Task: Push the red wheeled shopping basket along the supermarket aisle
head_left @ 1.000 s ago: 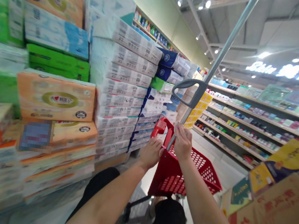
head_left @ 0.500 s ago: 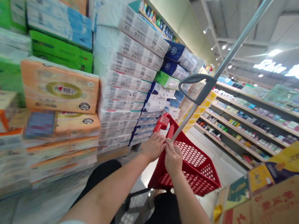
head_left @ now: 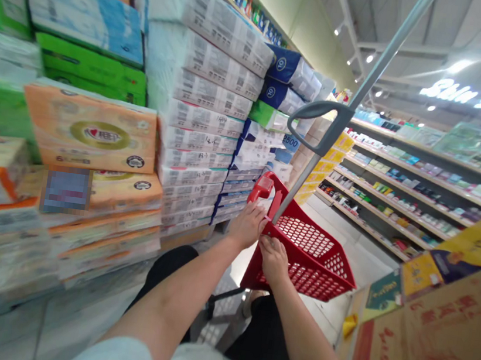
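A red perforated rolling shopping basket (head_left: 321,268) stands before my knees, with a grey pole and loop handle (head_left: 327,129) rising tilted to the right. My left hand (head_left: 247,223) has its fingers closed over the basket's near left corner, just below a red moulded grip (head_left: 261,187). Slightly lower and to the right, my right hand (head_left: 273,258) is closed against the near rim, its fingertips bent in toward the left hand. What lies under the fingertips of both hands is partly hidden. No goods are visible in the part of the basket I can see.
Stacked tissue packs (head_left: 91,134) rise on the left, beside a tall pile of white wrapped packs (head_left: 211,84). Cardboard cartons (head_left: 452,338) stand close on the right. Shelves of small boxed goods (head_left: 418,177) line the back right.
My right hand has shifted down along the near rim, slightly away from my left hand. My left hand stays at the corner. The view has tilted slightly, and the basket sits a little higher in it.
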